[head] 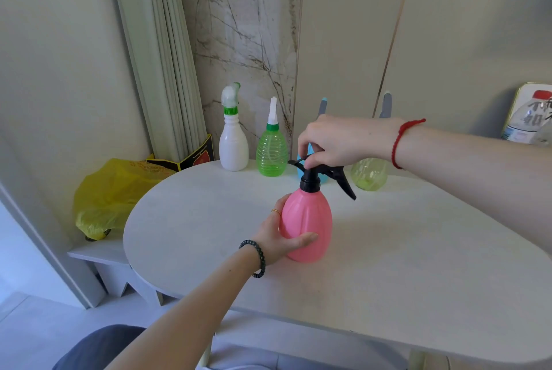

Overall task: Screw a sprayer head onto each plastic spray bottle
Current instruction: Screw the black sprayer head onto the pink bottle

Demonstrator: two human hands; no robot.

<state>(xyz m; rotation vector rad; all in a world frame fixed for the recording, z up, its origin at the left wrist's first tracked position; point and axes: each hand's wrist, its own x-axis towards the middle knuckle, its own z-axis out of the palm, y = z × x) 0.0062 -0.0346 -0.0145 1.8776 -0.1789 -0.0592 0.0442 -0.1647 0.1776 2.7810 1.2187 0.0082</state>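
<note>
A pink spray bottle (309,220) stands upright near the middle of the white table (209,205). My left hand (276,238) wraps around its lower body from the left. A black sprayer head (325,177) sits on its neck, trigger pointing right and down. My right hand (334,139) grips the top of that black head from above. Along the back stand a white bottle (233,145) with a white-green sprayer, a green ribbed bottle (271,154) with a white nozzle, a blue bottle (304,160) mostly hidden behind my right hand, and a pale yellow-green bottle (370,172) partly behind my forearm.
A yellow plastic bag (107,193) lies on a low white stool left of the table. Folded curtains (161,56) and a yellow-black box (194,157) stand behind it. A large clear water bottle (528,119) is at the far right. The table's near edge curves in front of me.
</note>
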